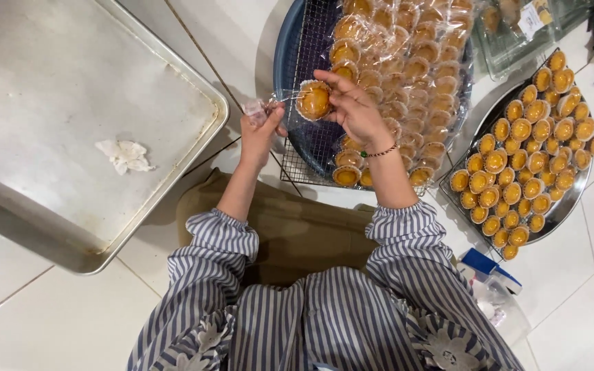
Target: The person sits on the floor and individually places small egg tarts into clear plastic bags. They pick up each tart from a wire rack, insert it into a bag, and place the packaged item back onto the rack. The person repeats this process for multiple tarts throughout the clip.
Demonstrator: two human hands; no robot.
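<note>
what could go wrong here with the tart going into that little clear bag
1. The tart is pinched by the right hand at its edge, so the crust might crumble or the filling get dented.
2. The left hand grips only the twisted end of the clear bag, which could slip or tear.
3. It is held over the stack of bagged tarts on the wire rack; a drop could crush those.

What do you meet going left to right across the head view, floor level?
Metal baking tray → left hand → tart in clear wrap → right hand → round tray of unwrapped tarts.
</note>
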